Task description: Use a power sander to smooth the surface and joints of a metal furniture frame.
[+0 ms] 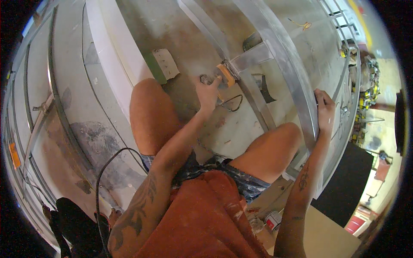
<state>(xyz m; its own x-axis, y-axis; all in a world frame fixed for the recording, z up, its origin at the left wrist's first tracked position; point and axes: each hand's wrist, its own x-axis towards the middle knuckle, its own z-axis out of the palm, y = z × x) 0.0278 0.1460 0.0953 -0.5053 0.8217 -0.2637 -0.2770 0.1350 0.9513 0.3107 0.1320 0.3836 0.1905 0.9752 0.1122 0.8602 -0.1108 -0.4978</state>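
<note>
My left hand point(208, 92) is closed around a hand-held power tool with an orange part point(226, 75). The tool's working end is against or right beside a crosspiece of a grey metal frame point(287, 56), near a joint; the exact contact is hidden. My right hand point(325, 108) grips the outer edge of the frame's long tube, fingers bent over it. The frame stands between my bent knees and runs away from me. A dark loop of cord point(232, 104) lies on the floor just below the tool.
A long white beam point(112, 47) runs along my left, with a torn sandpaper-like sheet point(166, 63) beside it. Dark cable point(103, 172) loops by my left arm. Curved metal bars point(52, 77) stand farther left. A can point(272, 220) and black panel point(344, 182) are at right.
</note>
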